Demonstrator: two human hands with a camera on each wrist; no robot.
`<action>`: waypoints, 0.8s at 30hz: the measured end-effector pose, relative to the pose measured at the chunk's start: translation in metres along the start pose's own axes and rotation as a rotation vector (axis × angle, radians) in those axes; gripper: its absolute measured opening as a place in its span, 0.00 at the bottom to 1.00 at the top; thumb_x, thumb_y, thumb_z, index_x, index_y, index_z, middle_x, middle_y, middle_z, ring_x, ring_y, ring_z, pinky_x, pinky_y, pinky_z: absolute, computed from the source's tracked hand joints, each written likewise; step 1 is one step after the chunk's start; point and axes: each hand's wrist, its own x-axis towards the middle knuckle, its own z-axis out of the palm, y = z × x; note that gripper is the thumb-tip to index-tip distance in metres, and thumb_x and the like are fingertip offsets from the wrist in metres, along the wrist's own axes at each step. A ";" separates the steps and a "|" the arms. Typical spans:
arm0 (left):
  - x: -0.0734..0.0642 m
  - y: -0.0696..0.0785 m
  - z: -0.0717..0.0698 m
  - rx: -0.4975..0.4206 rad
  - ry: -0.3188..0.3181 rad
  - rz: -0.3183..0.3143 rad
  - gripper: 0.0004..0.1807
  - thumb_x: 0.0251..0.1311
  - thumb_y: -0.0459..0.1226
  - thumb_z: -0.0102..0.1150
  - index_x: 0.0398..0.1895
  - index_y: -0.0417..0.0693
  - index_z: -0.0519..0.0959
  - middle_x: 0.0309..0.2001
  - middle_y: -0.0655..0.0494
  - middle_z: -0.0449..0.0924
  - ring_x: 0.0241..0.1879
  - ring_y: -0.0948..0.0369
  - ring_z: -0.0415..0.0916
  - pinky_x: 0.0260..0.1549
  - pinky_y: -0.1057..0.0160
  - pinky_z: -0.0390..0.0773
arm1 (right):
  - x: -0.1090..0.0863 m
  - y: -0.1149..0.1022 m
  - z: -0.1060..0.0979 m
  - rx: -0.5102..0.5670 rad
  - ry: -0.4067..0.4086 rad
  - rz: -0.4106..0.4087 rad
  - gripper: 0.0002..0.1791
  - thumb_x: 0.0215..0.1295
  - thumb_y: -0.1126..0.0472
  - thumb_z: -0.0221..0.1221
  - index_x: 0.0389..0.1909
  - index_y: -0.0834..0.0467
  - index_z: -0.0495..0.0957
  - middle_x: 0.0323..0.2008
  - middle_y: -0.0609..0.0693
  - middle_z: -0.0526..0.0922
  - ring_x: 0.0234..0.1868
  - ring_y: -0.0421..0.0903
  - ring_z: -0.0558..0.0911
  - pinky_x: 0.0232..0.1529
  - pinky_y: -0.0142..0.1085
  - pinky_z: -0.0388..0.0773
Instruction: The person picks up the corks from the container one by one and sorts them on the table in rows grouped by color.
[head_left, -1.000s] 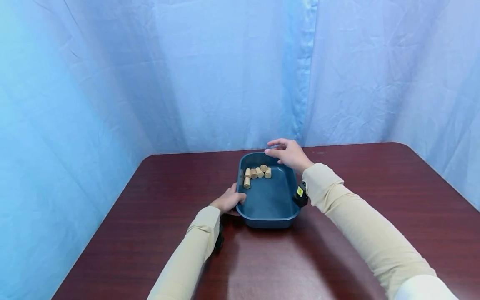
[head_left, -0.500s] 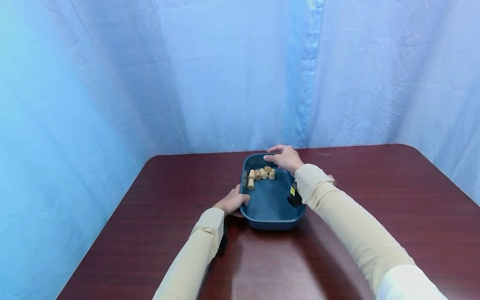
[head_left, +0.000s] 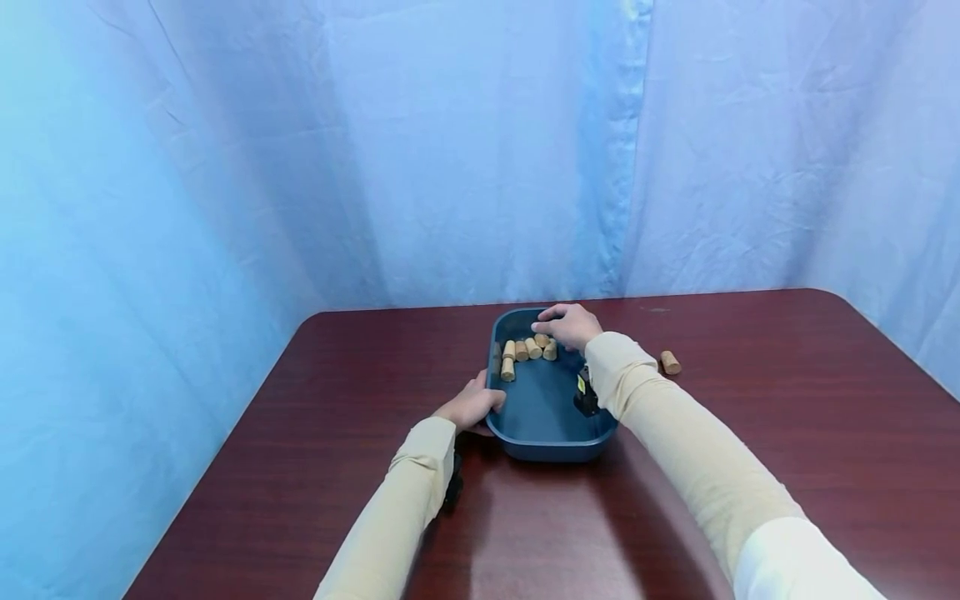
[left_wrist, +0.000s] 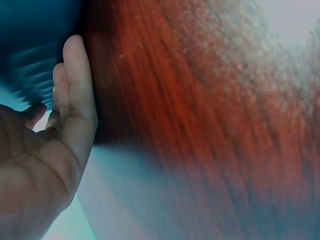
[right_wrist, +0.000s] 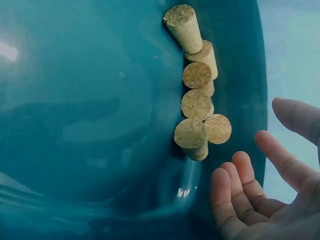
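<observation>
A blue rectangular tub [head_left: 542, 408] stands in the middle of the table in the head view. My left hand [head_left: 472, 402] grips its left side, thumb over the rim and fingers outside; in the left wrist view those fingers [left_wrist: 79, 85] lie against the ribbed outer wall. Several tapered corks [head_left: 508, 369] are gathered at the tub's far left. Over that end hovers my right hand [head_left: 568, 325], fingers relaxed and holding nothing. From the right wrist, a cork [right_wrist: 218, 129] at the end of the cluster is nearest to its fingertips [right_wrist: 242, 162].
One loose cork [head_left: 671, 362] lies on the dark red-brown table [head_left: 780, 400] to the right of the tub, beside the right sleeve [head_left: 675, 417]. Blue curtains [head_left: 480, 150] hang behind the table's far edge. A black wrist camera [head_left: 587, 396] overlaps the tub's right side.
My right hand has come down and nearer to the corks at the tub's far end. The loose cork on the table now shows beside the sleeve. My left hand keeps its hold.
</observation>
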 end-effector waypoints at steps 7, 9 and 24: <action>-0.003 0.002 0.001 0.052 0.010 0.037 0.49 0.48 0.31 0.44 0.80 0.36 0.46 0.61 0.38 0.60 0.47 0.49 0.68 0.37 0.57 0.69 | 0.010 0.006 0.004 -0.043 -0.043 0.020 0.27 0.77 0.52 0.53 0.70 0.61 0.71 0.67 0.64 0.71 0.61 0.61 0.74 0.56 0.50 0.75; -0.003 0.003 0.001 0.071 0.012 0.050 0.49 0.48 0.31 0.44 0.79 0.35 0.46 0.59 0.38 0.61 0.47 0.49 0.65 0.40 0.56 0.63 | 0.012 0.009 0.005 -0.045 -0.047 0.022 0.27 0.77 0.52 0.53 0.70 0.62 0.70 0.66 0.65 0.71 0.63 0.61 0.73 0.57 0.50 0.75; -0.004 0.001 -0.001 0.060 0.017 0.035 0.47 0.51 0.31 0.44 0.79 0.36 0.47 0.54 0.39 0.60 0.40 0.51 0.64 0.38 0.57 0.64 | 0.025 0.021 0.013 -0.125 -0.064 0.024 0.24 0.78 0.53 0.52 0.66 0.62 0.75 0.62 0.64 0.75 0.52 0.58 0.76 0.49 0.49 0.76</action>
